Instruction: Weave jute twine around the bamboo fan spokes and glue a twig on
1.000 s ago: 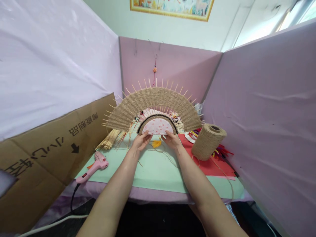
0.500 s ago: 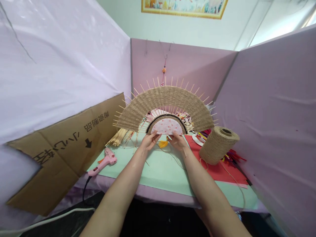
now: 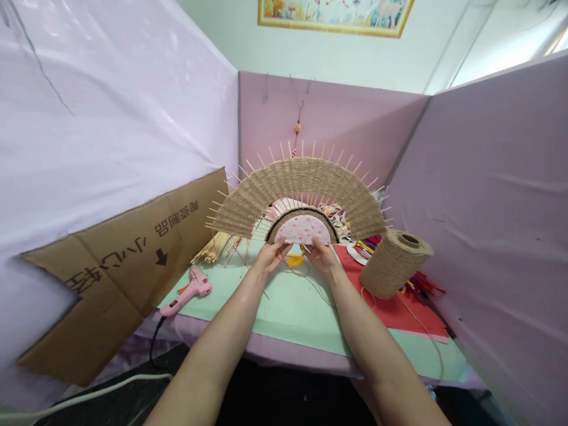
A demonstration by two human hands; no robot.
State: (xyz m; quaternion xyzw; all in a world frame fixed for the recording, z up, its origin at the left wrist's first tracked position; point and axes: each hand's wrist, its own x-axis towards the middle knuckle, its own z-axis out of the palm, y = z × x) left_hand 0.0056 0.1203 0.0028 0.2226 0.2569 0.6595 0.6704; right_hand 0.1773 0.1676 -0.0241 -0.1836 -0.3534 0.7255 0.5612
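Held upright above the table is a woven fan (image 3: 306,171), its twine band laced over thin wooden sticks whose tips stick out around the arc. A pale pink half-round panel with red spots (image 3: 304,229) forms its base, edged by a dark border. My left hand (image 3: 271,255) grips the base's lower left, thumb in front. On the lower right, my right hand (image 3: 322,254) pinches the same edge. A yellow tassel (image 3: 295,260) shows between the hands, below the base; what it is fixed to is hidden.
At the right, a large twine spool (image 3: 394,264) stands on red sheets (image 3: 410,316). Left on the table are a pink glue gun (image 3: 190,291) and a bundle of thin sticks (image 3: 213,248). A cardboard piece (image 3: 115,272) leans along the left wall.
The whole view has shifted slightly down and right. Both hands keep their hold on the fan, which looks tilted very slightly differently.
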